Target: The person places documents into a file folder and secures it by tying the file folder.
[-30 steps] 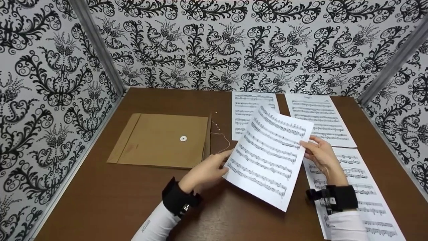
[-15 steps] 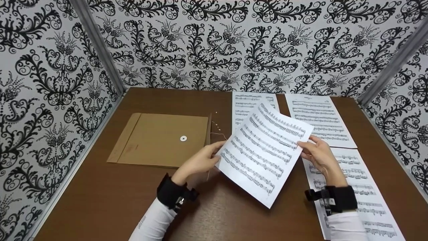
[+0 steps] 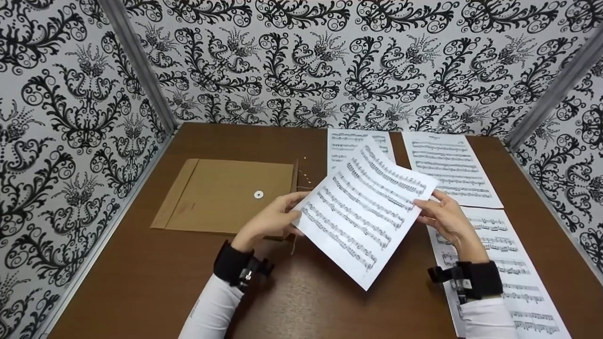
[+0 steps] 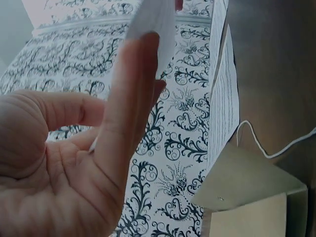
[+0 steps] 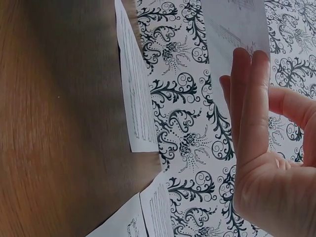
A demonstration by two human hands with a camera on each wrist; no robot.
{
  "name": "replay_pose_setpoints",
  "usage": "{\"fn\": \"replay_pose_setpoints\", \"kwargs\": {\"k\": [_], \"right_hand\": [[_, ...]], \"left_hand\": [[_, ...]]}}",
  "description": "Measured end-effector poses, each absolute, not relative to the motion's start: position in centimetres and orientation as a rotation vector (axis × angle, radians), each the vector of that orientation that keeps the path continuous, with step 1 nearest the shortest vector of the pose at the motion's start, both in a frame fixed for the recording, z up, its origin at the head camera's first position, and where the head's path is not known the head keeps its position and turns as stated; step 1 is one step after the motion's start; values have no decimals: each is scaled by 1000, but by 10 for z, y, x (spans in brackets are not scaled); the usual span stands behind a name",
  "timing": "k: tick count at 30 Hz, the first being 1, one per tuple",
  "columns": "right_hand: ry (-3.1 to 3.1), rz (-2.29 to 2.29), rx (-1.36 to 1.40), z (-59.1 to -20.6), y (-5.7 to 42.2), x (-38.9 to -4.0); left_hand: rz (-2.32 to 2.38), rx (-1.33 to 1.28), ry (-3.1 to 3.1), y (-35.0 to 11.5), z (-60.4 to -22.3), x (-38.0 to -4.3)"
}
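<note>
A white sheet of music (image 3: 362, 212) is held up and tilted between both hands in the head view. The left hand (image 3: 271, 219) pinches its lower left edge between thumb and fingers. On the opposite edge, the right hand (image 3: 445, 219) grips it with the thumb on the printed face and the fingers behind. In the right wrist view, the fingers (image 5: 253, 113) lie extended against the sheet's back. A brown envelope (image 3: 226, 197) with a white button and a string lies flat on the left, its opening side partly behind the left hand.
Further music sheets lie on the brown table (image 3: 301, 306): one at the back (image 3: 341, 146), partly covered by the held page, one at the back right (image 3: 452, 169), and one at the right (image 3: 513, 282) beneath the right forearm. Patterned walls (image 3: 301, 61) border the table.
The left hand has moved left and slightly up, carrying the sheet's lower end with it, so the page leans further toward the envelope. The right hand has barely shifted.
</note>
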State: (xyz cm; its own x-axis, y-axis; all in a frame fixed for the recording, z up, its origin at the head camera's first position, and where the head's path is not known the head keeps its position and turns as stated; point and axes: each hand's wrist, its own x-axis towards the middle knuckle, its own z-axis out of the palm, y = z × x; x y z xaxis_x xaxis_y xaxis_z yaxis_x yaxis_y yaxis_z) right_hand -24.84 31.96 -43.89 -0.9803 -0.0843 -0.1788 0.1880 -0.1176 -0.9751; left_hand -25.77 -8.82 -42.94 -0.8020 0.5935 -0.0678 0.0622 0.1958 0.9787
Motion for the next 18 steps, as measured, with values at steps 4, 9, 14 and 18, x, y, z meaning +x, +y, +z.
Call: {"fn": "replay_pose_setpoints", "kwargs": {"k": [4, 9, 14, 18], "right_hand": [[1930, -2225, 111, -437, 319, -248], [1897, -2242, 150, -435, 320, -247], [1892, -2249, 167, -435, 322, -248], [1886, -2248, 151, -435, 323, -248]], "left_hand": [[1646, 603, 1971, -95, -432, -263], [1657, 611, 1890, -105, -433, -267], [1635, 657, 1866, -117, -433, -270], [1612, 682, 1828, -126, -435, -273]]}}
